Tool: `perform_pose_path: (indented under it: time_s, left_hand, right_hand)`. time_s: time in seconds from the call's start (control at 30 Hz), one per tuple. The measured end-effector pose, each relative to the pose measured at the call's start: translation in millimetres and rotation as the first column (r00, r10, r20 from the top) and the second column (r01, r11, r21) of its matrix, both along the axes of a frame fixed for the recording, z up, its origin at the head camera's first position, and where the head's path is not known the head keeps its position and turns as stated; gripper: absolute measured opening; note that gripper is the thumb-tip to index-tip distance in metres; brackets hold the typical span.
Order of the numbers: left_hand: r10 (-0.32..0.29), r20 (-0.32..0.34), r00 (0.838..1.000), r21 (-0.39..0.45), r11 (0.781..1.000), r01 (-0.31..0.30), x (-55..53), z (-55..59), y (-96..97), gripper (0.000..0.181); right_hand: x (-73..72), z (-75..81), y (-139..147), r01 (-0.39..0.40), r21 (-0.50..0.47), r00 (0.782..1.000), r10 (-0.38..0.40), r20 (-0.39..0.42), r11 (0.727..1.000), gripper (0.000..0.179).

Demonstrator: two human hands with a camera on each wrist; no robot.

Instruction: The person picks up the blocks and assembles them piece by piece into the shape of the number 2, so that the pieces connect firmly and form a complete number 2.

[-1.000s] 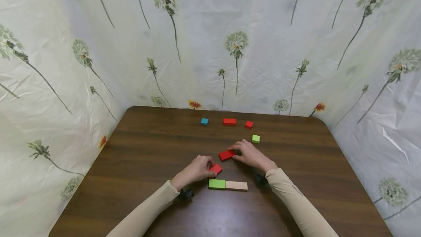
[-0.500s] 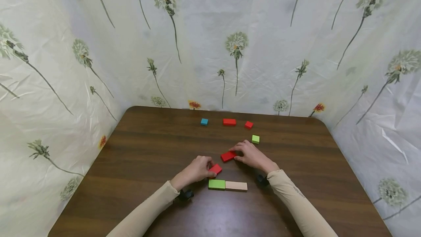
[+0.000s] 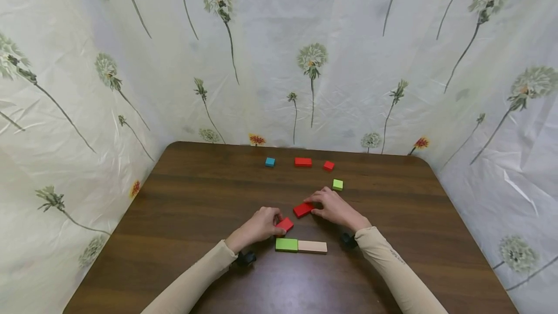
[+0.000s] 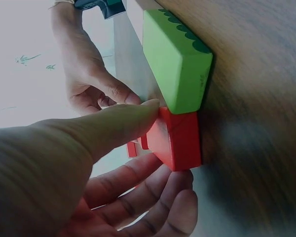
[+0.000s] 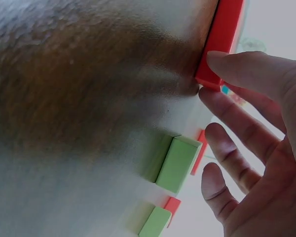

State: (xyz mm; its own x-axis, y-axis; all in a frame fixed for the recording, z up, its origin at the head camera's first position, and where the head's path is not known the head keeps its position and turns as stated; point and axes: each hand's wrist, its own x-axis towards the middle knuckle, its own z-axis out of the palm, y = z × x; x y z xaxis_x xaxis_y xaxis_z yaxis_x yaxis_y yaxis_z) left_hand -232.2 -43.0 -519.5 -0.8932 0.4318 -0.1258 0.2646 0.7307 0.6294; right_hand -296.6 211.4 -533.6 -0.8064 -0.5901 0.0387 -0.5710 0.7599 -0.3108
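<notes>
My left hand (image 3: 260,224) pinches a red block (image 3: 285,225) between thumb and fingers, close to the table. In the left wrist view the thumb lies along this red block's (image 4: 181,140) upper edge, with fingers at its far side. Just nearer to me lie a green block (image 3: 286,244) and a beige block (image 3: 312,246), end to end in a row. My right hand (image 3: 334,208) pinches the right end of a longer red block (image 3: 302,209), lying slanted behind the first. In the right wrist view, the thumb presses that block (image 5: 222,42) while the other fingers spread loosely.
Toward the back edge of the brown table (image 3: 209,188) lie a blue block (image 3: 270,162), a red block (image 3: 302,162) and a small red block (image 3: 329,165). A light green block (image 3: 337,184) sits just beyond my right hand. A flowered curtain (image 3: 261,62) surrounds the table.
My right hand has drawn the longer red block slightly toward me and to the right, its angle a little steeper. The left hand and its red block have stayed put.
</notes>
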Motion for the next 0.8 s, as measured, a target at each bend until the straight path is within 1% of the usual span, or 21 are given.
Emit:
perform_pose_path:
  time_s: [0.3, 0.6, 0.8]
  left_hand:
    - [-0.002, 0.002, 1.000, 0.008, 1.000, 0.002, 0.0, 0.0, -0.3, 0.028]
    - [0.000, 0.001, 1.000, 0.006, 1.000, 0.000, -0.8, -2.3, -0.3, 0.027]
    - [0.003, 0.000, 1.000, 0.014, 1.000, -0.003, -0.2, -1.7, -0.5, 0.027]
  right_hand:
    - [2.9, 0.4, -1.9, -0.005, 0.010, 1.000, 0.005, -0.007, 1.000, 0.033]
    - [4.8, 0.1, -4.2, -0.011, 0.018, 1.000, 0.011, -0.018, 1.000, 0.033]
    - [7.1, 0.8, -7.2, -0.040, 0.014, 0.999, 0.041, -0.029, 0.999, 0.033]
